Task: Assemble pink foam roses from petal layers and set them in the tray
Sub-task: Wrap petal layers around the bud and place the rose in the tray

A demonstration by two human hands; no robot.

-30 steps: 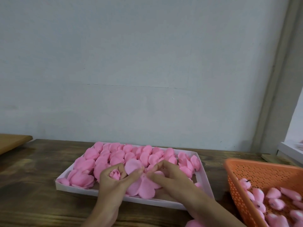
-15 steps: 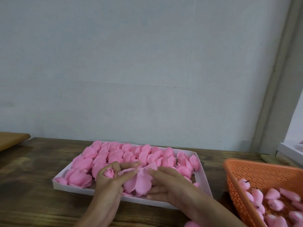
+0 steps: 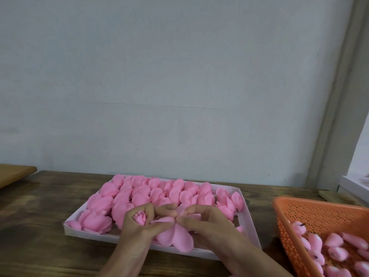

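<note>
A tight pink bud (image 3: pixel 141 217) sits beside a splayed petal layer (image 3: pixel 177 239), above the rose-filled white tray (image 3: pixel 89 235).

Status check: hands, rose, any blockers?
Left hand grips bud, also pinches petal layer. Right hand pinches same layer over tray front. Bud not yet seated in layer. Nothing in the way; basket off right.

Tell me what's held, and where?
Left hand wraps the rose bud round its sides; with the right hand it pinches the petal layer near its middle.
</note>
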